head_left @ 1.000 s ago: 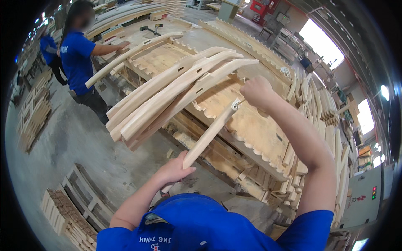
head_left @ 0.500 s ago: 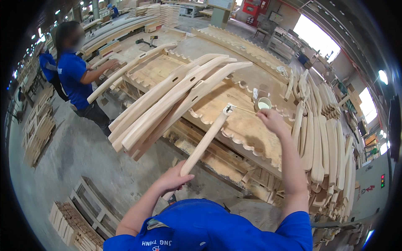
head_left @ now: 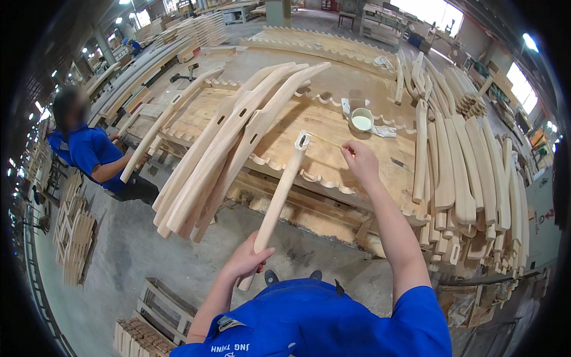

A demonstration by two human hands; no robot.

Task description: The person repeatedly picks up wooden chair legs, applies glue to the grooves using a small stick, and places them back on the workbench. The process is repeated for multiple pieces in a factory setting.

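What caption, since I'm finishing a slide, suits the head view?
Left hand grips a slotted wooden bar; right hand holds a stick near the slot.

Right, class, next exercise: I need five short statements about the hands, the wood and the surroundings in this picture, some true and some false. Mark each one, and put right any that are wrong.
1. The left hand grips the wooden piece near its lower end. True.
2. The right hand is dipped into the cup. False: the right hand holds a thin stick, apart from the cup.
3. The upper end of the held piece has a slot in it. True.
4. A co-worker in blue stands at the picture's right edge. False: the co-worker is at the left.
5. The cup has something pale inside. True.
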